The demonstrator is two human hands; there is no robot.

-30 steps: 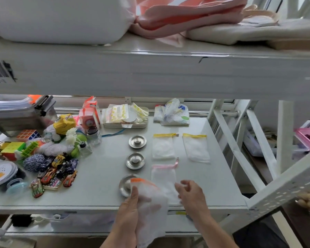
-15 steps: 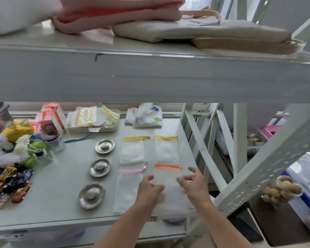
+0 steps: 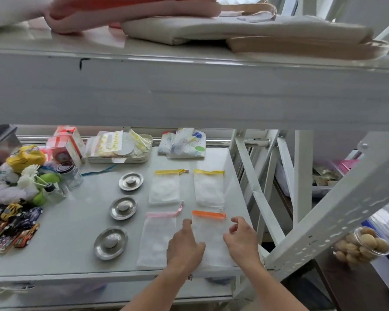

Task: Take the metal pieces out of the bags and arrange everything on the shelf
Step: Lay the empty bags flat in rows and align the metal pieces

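Note:
Three round metal pieces lie in a column on the grey shelf [image 3: 65, 223]: far [image 3: 131, 181], middle [image 3: 123, 208] and near [image 3: 110, 242]. To their right lie several flat white mesh bags: two with yellow tops [image 3: 164, 187] [image 3: 208, 188], one with a pink top [image 3: 157, 237], one with an orange top [image 3: 208, 236]. My left hand [image 3: 184, 248] rests flat on the orange-topped bag's left edge, partly over the pink-topped one. At the bag's right edge my right hand [image 3: 241, 240] hovers, fingers curled and apart, holding nothing.
Toy cars [image 3: 11, 225], a glass jar [image 3: 69, 173], a yellow toy [image 3: 25, 157] and white flowers crowd the shelf's left. A tray of packets [image 3: 119, 147] and folded cloths [image 3: 184, 143] stand at the back. A white frame post [image 3: 337, 209] slants at right, beside a cup of nuts [image 3: 363, 244].
One second ago my left hand held the orange-topped bag up near the shelf's front edge. It now lies flat to the right of the pink-topped bag, and the view has shifted right.

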